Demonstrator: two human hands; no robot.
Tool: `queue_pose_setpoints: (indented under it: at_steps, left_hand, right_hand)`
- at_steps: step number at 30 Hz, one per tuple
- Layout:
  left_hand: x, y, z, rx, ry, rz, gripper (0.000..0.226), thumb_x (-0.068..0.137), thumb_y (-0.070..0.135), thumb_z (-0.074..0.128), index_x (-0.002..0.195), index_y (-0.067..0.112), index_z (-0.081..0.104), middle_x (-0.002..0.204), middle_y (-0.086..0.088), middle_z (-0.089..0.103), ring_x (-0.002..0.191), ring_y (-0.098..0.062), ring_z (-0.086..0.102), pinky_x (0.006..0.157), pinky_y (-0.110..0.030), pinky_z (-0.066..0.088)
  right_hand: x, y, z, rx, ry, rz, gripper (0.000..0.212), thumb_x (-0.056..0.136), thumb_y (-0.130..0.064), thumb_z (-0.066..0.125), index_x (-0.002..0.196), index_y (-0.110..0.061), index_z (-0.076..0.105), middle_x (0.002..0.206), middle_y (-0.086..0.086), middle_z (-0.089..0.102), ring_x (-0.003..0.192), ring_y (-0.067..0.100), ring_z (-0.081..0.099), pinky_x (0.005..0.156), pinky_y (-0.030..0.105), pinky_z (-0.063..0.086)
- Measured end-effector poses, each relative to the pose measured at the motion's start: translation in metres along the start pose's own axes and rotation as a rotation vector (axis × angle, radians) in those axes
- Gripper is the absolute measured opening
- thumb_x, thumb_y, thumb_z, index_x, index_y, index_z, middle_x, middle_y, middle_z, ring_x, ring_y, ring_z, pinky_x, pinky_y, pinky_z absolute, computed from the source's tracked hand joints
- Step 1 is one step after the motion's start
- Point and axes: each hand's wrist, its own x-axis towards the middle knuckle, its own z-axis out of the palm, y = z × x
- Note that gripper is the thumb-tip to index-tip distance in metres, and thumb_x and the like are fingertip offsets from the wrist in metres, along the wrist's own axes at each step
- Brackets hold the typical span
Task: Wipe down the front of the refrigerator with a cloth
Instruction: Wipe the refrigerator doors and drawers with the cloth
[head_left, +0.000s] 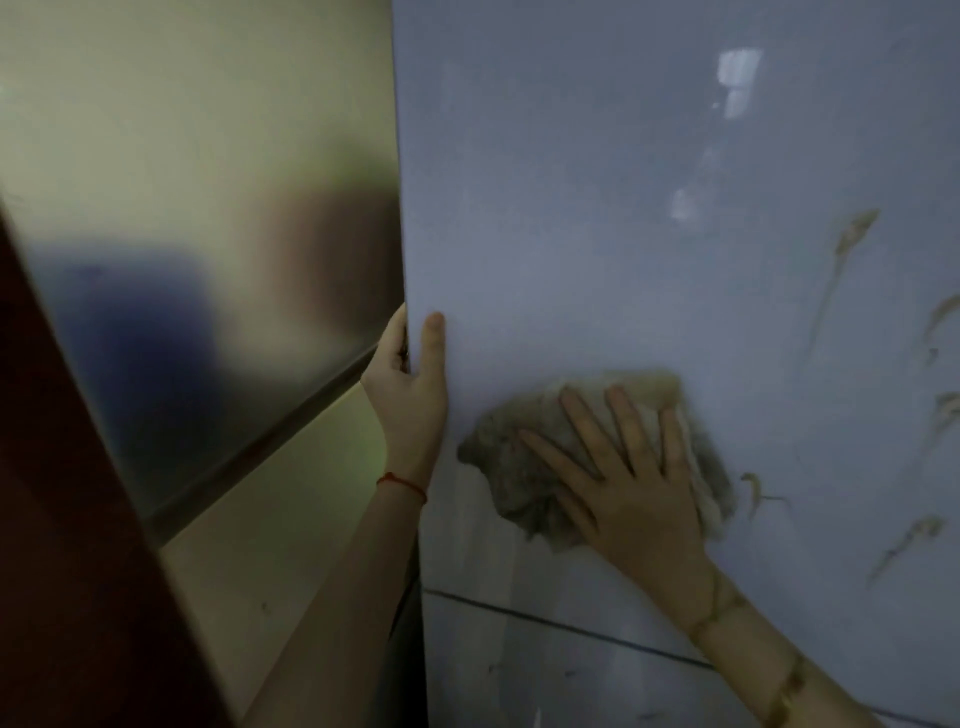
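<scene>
The refrigerator front (649, 234) is a glossy blue-grey door with a pale leaf pattern on its right side, filling the right of the head view. My right hand (634, 483) lies flat with fingers spread, pressing a crumpled beige cloth (514, 467) against the door's lower part. The cloth is blurred at its edges. My left hand (410, 384) grips the door's left edge, thumb on the front and fingers wrapped behind it. A thin dark seam (561, 626) between two door sections runs below my right hand.
The refrigerator's metallic side panel (208, 208) takes up the left, crossed by a dark diagonal strip (260, 441). A dark red-brown surface (67, 519) stands at the near left edge. Window light reflects high on the door.
</scene>
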Motion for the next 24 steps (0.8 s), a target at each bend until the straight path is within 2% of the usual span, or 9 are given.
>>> queue_pose_setpoints:
  at_steps: [3,5,7,9,11,15,18,21,24]
  left_hand:
    - [-0.006,0.001,0.006,0.120,0.013,0.093,0.040,0.101,0.029,0.047,0.138,0.013,0.051,0.130,-0.002,0.064,0.115,-0.002,0.061,0.096,-0.027,0.054]
    - [-0.006,0.003,0.012,0.201,0.044,0.173,0.049,0.103,0.025,0.041,0.150,0.013,0.032,0.151,0.001,0.044,0.134,0.004,0.044,0.110,-0.023,0.042]
    - [-0.002,0.006,0.019,0.309,0.040,0.303,0.053,0.104,0.017,0.037,0.153,0.008,0.020,0.160,-0.005,0.024,0.148,-0.006,0.023,0.123,-0.032,0.026]
    - [0.002,0.006,0.022,0.486,-0.017,0.475,0.054,0.103,0.016,0.037,0.153,0.004,0.018,0.162,-0.016,0.018,0.153,-0.026,0.013,0.126,-0.046,0.016]
    - [0.002,0.004,0.022,0.642,-0.069,0.587,0.055,0.103,0.022,0.035,0.152,0.004,0.019,0.161,-0.018,0.018,0.152,-0.037,0.009,0.126,-0.049,0.009]
    - [0.002,-0.001,0.023,0.717,-0.073,0.626,0.059,0.102,0.030,0.031,0.152,0.002,0.017,0.161,-0.018,0.018,0.152,-0.033,0.010,0.126,-0.044,0.001]
    - [0.004,-0.002,0.024,0.694,-0.044,0.640,0.059,0.101,0.026,0.035,0.151,-0.001,0.021,0.159,-0.020,0.022,0.151,-0.034,0.015,0.126,-0.041,0.004]
    - [0.002,-0.001,0.025,0.661,-0.023,0.658,0.059,0.100,0.024,0.037,0.150,-0.001,0.022,0.159,-0.020,0.024,0.150,-0.034,0.017,0.126,-0.040,0.006]
    - [0.003,-0.001,0.024,0.640,-0.011,0.671,0.059,0.099,0.022,0.041,0.150,-0.001,0.023,0.158,-0.020,0.025,0.150,-0.034,0.018,0.126,-0.042,0.009]
  right_hand:
    - [0.054,0.030,-0.019,0.031,0.105,0.145,0.049,0.102,-0.048,0.046,0.149,-0.038,0.038,0.160,0.007,0.027,0.148,0.038,0.022,0.123,0.057,0.001]
    - [0.098,0.059,-0.030,0.038,0.153,0.306,0.051,0.103,-0.050,0.041,0.152,-0.039,0.033,0.161,0.008,0.024,0.149,0.040,0.021,0.122,0.058,-0.001]
    - [0.120,0.076,-0.039,0.025,0.171,0.391,0.051,0.103,-0.051,0.039,0.152,-0.037,0.032,0.162,0.011,0.026,0.149,0.043,0.021,0.121,0.060,0.005]
    - [0.109,0.070,-0.040,0.012,0.153,0.375,0.052,0.103,-0.049,0.041,0.152,-0.036,0.032,0.162,0.011,0.024,0.149,0.042,0.020,0.121,0.062,0.006]
    - [0.073,0.052,-0.033,-0.008,0.077,0.324,0.054,0.101,-0.048,0.046,0.152,-0.037,0.032,0.162,0.009,0.022,0.150,0.039,0.017,0.122,0.061,0.006]
    - [0.048,0.059,-0.032,-0.032,0.021,0.229,0.054,0.100,-0.046,0.047,0.151,-0.038,0.034,0.161,0.008,0.025,0.150,0.037,0.019,0.122,0.061,0.009]
    - [0.099,0.103,-0.048,-0.005,0.104,0.379,0.051,0.103,-0.049,0.035,0.153,-0.037,0.032,0.163,0.012,0.023,0.150,0.043,0.017,0.121,0.063,0.008]
    - [0.130,0.130,-0.057,-0.038,0.202,0.521,0.051,0.104,-0.047,0.032,0.153,-0.034,0.033,0.161,0.016,0.027,0.148,0.046,0.020,0.121,0.065,0.011]
    - [0.092,0.095,-0.044,-0.006,0.125,0.411,0.052,0.102,-0.047,0.038,0.153,-0.036,0.031,0.162,0.015,0.021,0.150,0.044,0.013,0.121,0.064,0.008]
